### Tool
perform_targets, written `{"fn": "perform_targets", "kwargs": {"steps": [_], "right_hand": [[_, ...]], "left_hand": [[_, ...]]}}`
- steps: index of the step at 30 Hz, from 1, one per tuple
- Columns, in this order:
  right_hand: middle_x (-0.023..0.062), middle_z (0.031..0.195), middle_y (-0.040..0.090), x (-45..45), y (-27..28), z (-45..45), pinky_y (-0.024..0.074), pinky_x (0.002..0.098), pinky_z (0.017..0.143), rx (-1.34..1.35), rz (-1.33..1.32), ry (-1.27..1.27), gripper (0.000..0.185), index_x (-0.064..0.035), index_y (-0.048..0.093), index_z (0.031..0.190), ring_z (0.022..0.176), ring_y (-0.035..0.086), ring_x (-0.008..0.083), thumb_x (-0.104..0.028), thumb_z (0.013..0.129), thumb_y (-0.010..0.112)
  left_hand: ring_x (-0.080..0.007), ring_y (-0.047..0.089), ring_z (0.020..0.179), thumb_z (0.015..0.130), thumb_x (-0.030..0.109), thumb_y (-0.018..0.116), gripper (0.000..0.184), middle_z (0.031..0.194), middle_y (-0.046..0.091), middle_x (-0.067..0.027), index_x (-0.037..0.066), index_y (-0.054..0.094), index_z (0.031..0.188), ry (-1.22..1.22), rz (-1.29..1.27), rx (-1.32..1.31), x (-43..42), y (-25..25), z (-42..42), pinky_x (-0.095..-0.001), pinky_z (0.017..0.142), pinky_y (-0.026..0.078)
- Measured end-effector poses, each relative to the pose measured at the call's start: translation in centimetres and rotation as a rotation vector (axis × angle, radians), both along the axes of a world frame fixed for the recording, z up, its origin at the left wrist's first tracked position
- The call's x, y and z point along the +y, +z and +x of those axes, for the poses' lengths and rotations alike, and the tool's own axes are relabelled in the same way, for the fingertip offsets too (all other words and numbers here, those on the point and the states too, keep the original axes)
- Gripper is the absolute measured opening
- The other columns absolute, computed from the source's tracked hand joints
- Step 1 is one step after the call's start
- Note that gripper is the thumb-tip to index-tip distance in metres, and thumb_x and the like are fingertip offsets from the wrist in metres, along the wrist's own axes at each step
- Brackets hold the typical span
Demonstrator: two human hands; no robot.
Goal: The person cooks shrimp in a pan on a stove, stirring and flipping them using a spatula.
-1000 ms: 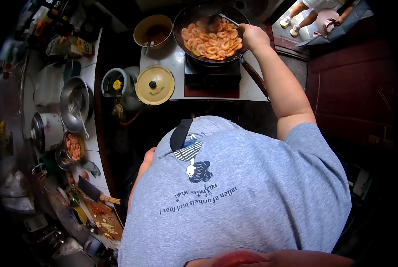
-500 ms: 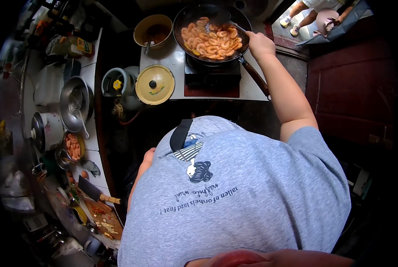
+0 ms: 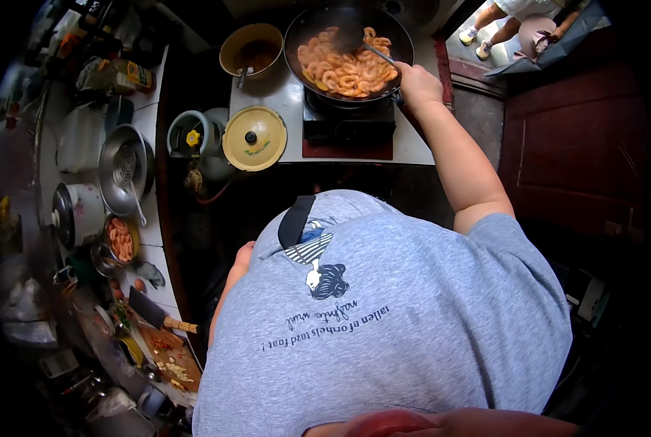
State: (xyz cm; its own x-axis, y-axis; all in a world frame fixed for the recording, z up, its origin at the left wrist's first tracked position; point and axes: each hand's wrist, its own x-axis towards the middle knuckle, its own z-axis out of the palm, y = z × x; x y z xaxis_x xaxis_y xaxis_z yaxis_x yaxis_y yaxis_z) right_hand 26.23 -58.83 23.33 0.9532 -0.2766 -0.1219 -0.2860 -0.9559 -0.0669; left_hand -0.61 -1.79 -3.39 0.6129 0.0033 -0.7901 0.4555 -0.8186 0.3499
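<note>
My right hand point(image 3: 421, 86) is closed round the handle of a ladle point(image 3: 378, 52) and reaches over the right rim of a black wok point(image 3: 408, 45). The ladle's dark, rounded head lies among the orange-pink cooked shrimp point(image 3: 349, 73), towards the far side of the wok. The wok sits on a black stove point(image 3: 348, 124), and its long handle is mostly hidden behind my right hand and forearm. My left hand point(image 3: 244, 256) is down at my side against my shirt, with its fingers hidden.
A yellow bowl of brown liquid point(image 3: 252, 33) and a yellow lid point(image 3: 255, 138) are left of the wok. On the left counter are a colander point(image 3: 123, 164), a bowl of shrimp point(image 3: 120, 240), a cleaver point(image 3: 147, 309) and a cutting board point(image 3: 183, 353). Another person stands beyond the doorway.
My right hand has moved slightly left and nearer to me with the ladle. The ladle's head has shifted left across the shrimp. My left hand has stayed still.
</note>
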Motion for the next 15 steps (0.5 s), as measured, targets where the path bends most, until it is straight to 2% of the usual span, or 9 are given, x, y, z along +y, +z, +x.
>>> {"fn": "perform_targets", "kwargs": {"steps": [11,15], "right_hand": [[0.0103,0.106,0.066,1.2,1.1,1.5,0.0539,0.0424,0.082,-0.066,0.031,0.019,0.037,-0.0291,0.060,0.124,0.099,0.066,0.0297,-0.017,0.093,0.043],[0.0101,0.107,0.067,1.5,1.6,2.1,0.0535,0.0417,0.083,-0.070,0.055,0.008,0.039,-0.0302,0.060,0.126,0.100,0.066,0.0288,-0.018,0.094,0.041]], "left_hand": [[-0.0336,0.062,0.108,0.083,0.045,0.061,0.048,0.111,0.067,-0.0197,0.008,0.068,0.112,-0.012,0.034,-0.007,-0.1,0.6,-0.1,-0.0395,0.089,0.048],[-0.0326,0.062,0.109,0.084,0.044,0.060,0.048,0.112,0.067,-0.0192,0.008,0.067,0.114,0.021,0.017,-0.001,0.4,-1.0,-0.3,-0.0391,0.090,0.048]]}}
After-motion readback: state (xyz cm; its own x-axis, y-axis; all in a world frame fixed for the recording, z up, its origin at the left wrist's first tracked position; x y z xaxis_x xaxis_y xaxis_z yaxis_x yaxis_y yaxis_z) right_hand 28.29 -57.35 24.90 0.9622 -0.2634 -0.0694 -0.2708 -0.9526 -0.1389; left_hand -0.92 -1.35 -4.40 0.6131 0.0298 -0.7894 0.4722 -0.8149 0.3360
